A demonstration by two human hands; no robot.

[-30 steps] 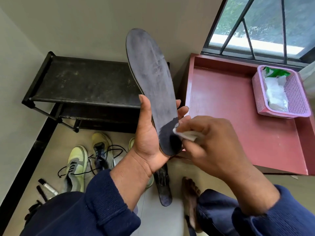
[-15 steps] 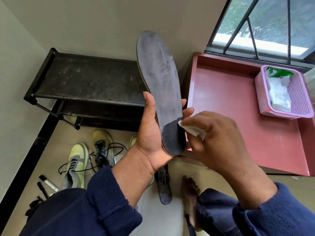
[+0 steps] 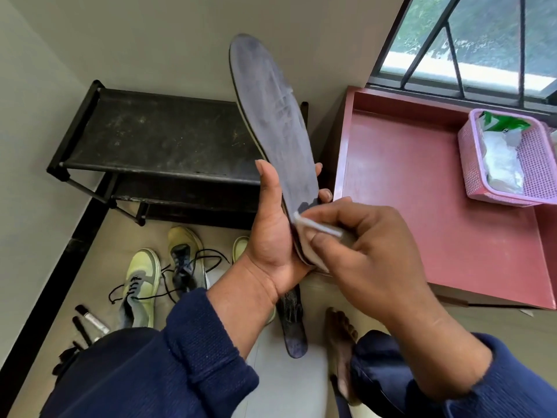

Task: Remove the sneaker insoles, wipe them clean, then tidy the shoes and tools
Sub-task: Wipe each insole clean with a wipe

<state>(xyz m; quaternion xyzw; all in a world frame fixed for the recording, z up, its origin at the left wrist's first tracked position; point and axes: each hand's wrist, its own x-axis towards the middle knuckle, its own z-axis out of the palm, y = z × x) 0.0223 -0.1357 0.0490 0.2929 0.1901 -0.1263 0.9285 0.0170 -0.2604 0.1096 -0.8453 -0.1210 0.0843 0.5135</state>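
I see the left hand (image 3: 271,236) gripping the dark insole (image 3: 271,116) upright; the right hand (image 3: 367,245) pinches what looks like a white wipe (image 3: 316,226) against its heel.

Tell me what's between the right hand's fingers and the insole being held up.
A folded white wipe, pinched by the right hand against the insole near its heel, as the head view shows.

A beige tiled floor (image 3: 90,285) is seen carrying a black two-tier shoe rack (image 3: 156,140) against the wall and a red tray-topped table (image 3: 422,206) beside it. On the floor, yellow-green sneakers (image 3: 141,285) with loose black laces are laid near the rack, a dark insole (image 3: 294,327) is laid just right of them, and what may be markers (image 3: 92,321) are partly hidden at the left. A pink basket (image 3: 539,164) is set on the table's far right.
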